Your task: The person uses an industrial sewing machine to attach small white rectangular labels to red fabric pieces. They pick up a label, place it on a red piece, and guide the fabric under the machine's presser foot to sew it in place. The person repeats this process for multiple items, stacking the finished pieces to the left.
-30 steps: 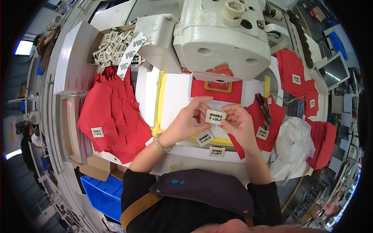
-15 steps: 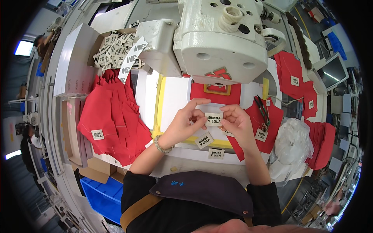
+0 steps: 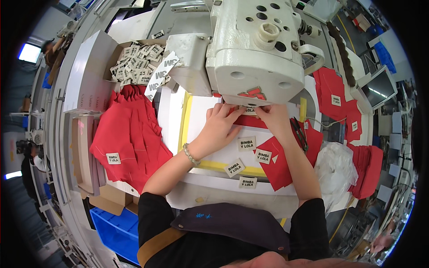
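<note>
Under the head of a white sewing machine (image 3: 257, 67), a cream cloth label (image 3: 250, 110) with dark print lies on red fabric (image 3: 251, 121). My left hand (image 3: 218, 128) rests at its left side, fingers stretched out and fingertips near or on the label. On the other side my right hand (image 3: 275, 120) pinches the label's right edge between thumb and fingers. The needle area is mostly hidden by the machine head. Closer to me, a loose label (image 3: 246, 143), a second label (image 3: 235, 167) and a third label (image 3: 248, 182) lie on the white work surface.
A box of labels (image 3: 138, 60) stands at the far left, behind a stack of red fabric pieces (image 3: 127, 138). On the right are dark-handled snips (image 3: 300, 134), a clear plastic bag (image 3: 335, 167) and more red pieces (image 3: 366, 167). A blue crate (image 3: 114, 230) sits below left.
Both hands have moved away from me, from above the near work surface to under the machine head. The label there is now against the red fabric. Loose labels the hands covered now show.
</note>
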`<action>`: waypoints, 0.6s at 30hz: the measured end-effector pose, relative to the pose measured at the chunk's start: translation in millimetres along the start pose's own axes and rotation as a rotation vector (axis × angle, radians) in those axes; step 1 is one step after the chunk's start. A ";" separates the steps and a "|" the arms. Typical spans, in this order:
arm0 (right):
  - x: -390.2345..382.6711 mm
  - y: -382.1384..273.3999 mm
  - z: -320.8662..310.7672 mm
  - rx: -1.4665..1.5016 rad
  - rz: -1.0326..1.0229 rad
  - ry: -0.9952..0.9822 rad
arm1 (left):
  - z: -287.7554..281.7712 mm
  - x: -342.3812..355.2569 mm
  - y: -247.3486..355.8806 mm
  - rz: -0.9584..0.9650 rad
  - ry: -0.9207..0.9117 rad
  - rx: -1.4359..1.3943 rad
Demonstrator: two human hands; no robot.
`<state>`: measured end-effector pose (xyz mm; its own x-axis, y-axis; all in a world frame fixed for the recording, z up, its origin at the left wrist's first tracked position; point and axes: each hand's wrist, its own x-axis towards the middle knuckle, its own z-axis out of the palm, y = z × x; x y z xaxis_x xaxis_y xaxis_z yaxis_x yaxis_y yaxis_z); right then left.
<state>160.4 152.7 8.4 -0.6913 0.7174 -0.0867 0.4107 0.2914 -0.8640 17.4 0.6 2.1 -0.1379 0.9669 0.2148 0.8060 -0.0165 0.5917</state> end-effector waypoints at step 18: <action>8.3 -1.5 -0.4 -0.127 -0.123 0.113 | 18.3 -6.0 1.7 0.169 0.014 0.550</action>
<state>154.3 158.5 9.2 -0.6724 0.7360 0.0783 0.4040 0.4536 -0.7944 30.1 -0.6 -12.3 0.0147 0.9587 0.2840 0.9978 -0.0325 0.0582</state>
